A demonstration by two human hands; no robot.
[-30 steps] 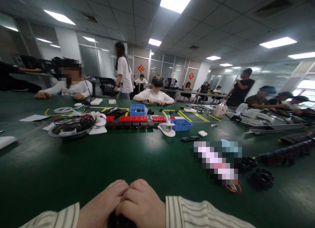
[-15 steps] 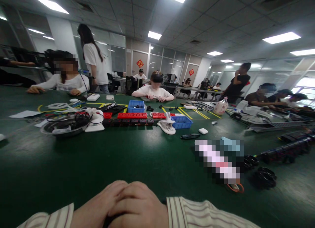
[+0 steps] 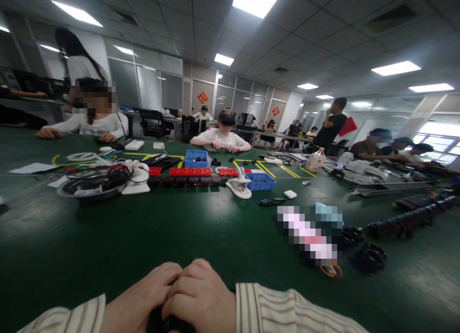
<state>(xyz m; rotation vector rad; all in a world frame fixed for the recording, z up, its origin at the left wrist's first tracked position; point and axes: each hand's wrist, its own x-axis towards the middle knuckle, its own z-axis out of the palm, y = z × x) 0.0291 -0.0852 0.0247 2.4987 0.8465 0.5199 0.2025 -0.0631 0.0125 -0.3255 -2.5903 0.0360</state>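
Low in the view, my left hand (image 3: 142, 292) and my right hand (image 3: 201, 292) are together over the green table (image 3: 201, 227). Their fingers are curled in and touch, with the right hand partly covering the left fingertips. Below the right fingers shows a small glossy black object (image 3: 178, 325), mostly hidden, so its kind is unclear. Both hands are closed around it. Striped cuffs cover both wrists.
Ahead lie a metal bowl of cables (image 3: 84, 193), a red-and-black row of parts (image 3: 190, 175), blue bins (image 3: 261, 181) and a white clip base (image 3: 240, 188). At right are a blurred pink item (image 3: 305, 235) and black rings (image 3: 372, 257). People sit across the table.
My hands have loosened slightly, so more of the black object shows beneath the right fingers. A standing person at the left has moved further left. The table items appear shifted slightly left.
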